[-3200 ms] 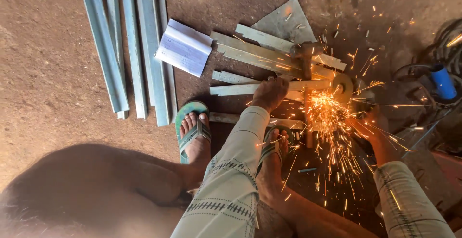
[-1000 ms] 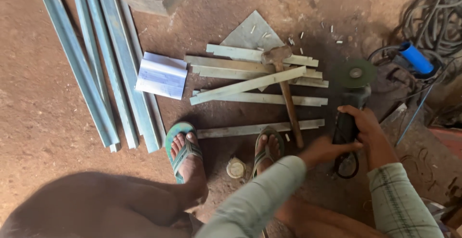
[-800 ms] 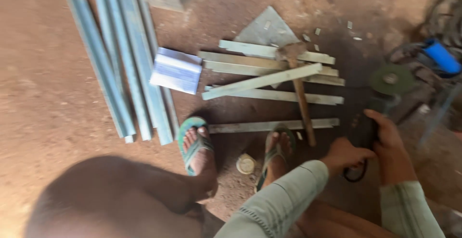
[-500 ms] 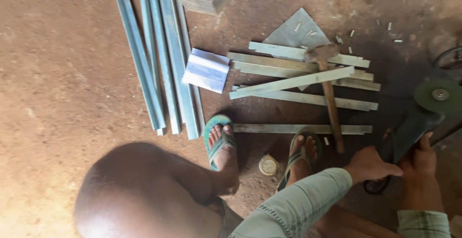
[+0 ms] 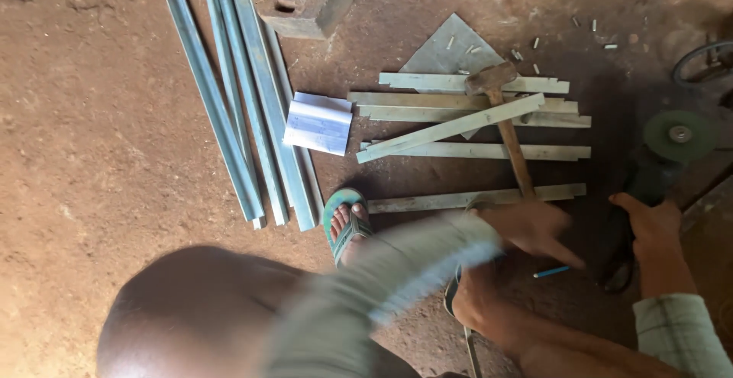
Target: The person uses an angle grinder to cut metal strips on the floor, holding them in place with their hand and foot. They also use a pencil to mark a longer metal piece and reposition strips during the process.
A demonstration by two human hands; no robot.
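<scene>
Your left hand (image 5: 534,229) has left the grinder (image 5: 657,164) and now blurs, open, beside the hammer (image 5: 508,130). Your right hand (image 5: 649,229) grips the grinder, hiding its body.

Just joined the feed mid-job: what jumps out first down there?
The right hand grips a dark angle grinder with a green disc at the right edge. The blurred left hand hovers near a wooden-handled hammer lying across pale flat metal strips. Long grey-blue metal channels lie on the left.

white folded paper sheet (image 5: 318,123), lying across pale metal strips (image 5: 252,111)
</scene>
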